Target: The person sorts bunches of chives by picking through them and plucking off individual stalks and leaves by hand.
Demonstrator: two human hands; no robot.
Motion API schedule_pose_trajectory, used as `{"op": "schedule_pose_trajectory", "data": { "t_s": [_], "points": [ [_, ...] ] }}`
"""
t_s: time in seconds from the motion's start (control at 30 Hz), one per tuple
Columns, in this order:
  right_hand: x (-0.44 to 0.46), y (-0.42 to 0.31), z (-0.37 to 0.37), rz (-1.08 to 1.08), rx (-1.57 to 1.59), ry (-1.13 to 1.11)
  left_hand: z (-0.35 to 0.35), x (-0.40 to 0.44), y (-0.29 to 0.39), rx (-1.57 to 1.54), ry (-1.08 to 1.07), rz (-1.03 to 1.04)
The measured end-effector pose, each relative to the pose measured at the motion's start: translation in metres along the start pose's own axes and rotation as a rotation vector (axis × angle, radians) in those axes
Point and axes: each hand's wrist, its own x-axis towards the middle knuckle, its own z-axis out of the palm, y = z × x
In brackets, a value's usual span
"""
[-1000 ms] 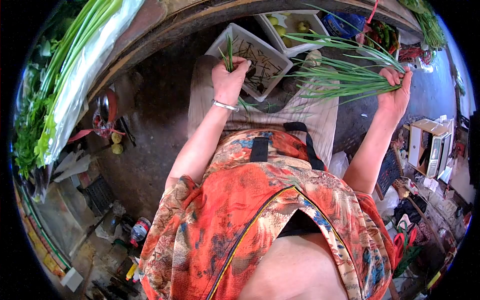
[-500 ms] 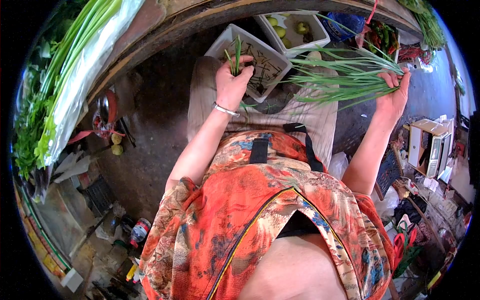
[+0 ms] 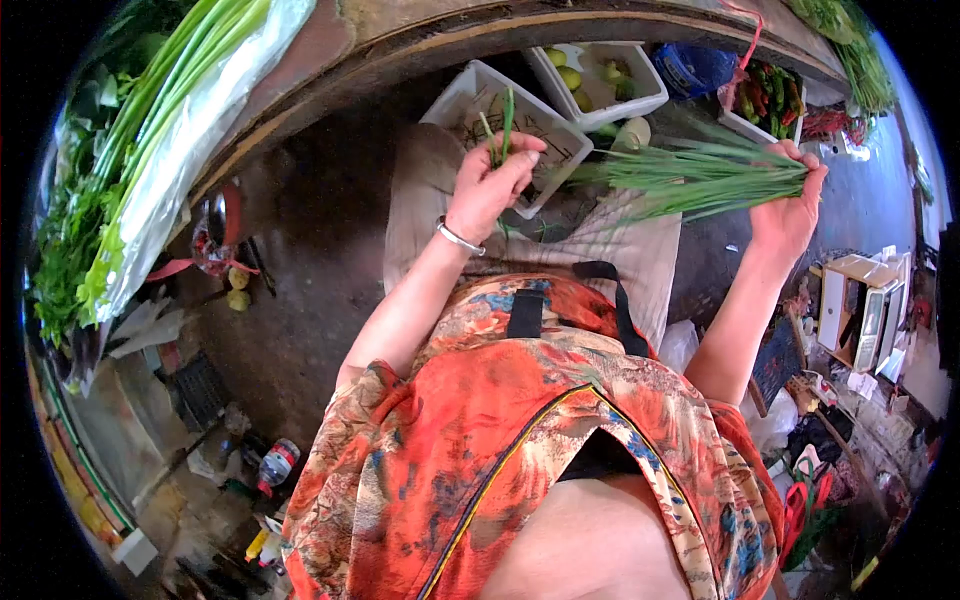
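My right hand [image 3: 786,212] is closed round one end of a bunch of long green chives [image 3: 690,182]. The bunch stretches leftward over my knee, its loose ends just short of my left hand [image 3: 488,188]. That hand is closed on a few short green stalk pieces [image 3: 506,130], which stick up between thumb and fingers. Just beyond it, a white foam box [image 3: 560,135] stands between my knees with thin brownish bits inside, partly hidden by the hand.
A second white box [image 3: 640,98] holds round yellow-green fruit. Beside it are a blue container [image 3: 697,70] and a box of red and green peppers [image 3: 768,105]. A wooden table edge [image 3: 420,40] curves across the front, with leafy greens [image 3: 150,140] at left.
The fanned-out chives have drawn together into a narrower bunch. Both hands keep hold of what they held. The whole view has shifted slightly, with the boxes lower in it.
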Motion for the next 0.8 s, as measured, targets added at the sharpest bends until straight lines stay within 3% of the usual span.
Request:
{"op": "schedule_pose_trajectory", "data": {
  "t_s": [0.1, 0.17, 0.23, 0.37, 0.53, 0.67, 0.8],
  "points": [
    [-0.004, 0.011, 0.019, -0.025, -0.045, 0.004, 0.003, -0.005, 0.008, -0.065, -0.125, -0.025],
    [-0.005, 0.019, 0.027, -0.118, -0.304, 0.079, 0.008, -0.007, 0.014, -0.111, -0.211, -0.043],
    [-0.002, 0.023, 0.022, 0.055, -0.381, -0.228, 0.014, -0.01, 0.019, -0.111, -0.328, -0.062],
    [-0.016, 0.078, 0.049, 0.131, -0.815, -0.093, 0.024, -0.014, 0.022, -0.083, -0.494, -0.092],
    [-0.033, 0.118, 0.055, 0.447, -0.776, -0.16, 0.037, -0.024, 0.025, 0.019, -0.552, -0.16],
    [-0.023, 0.106, 0.043, 0.23, -0.795, -0.122, 0.032, -0.023, 0.027, 0.055, -0.491, -0.073],
    [-0.007, 0.071, 0.031, 0.047, -0.497, 0.028, 0.019, -0.018, 0.027, 0.065, -0.393, -0.083]
  ]
}}
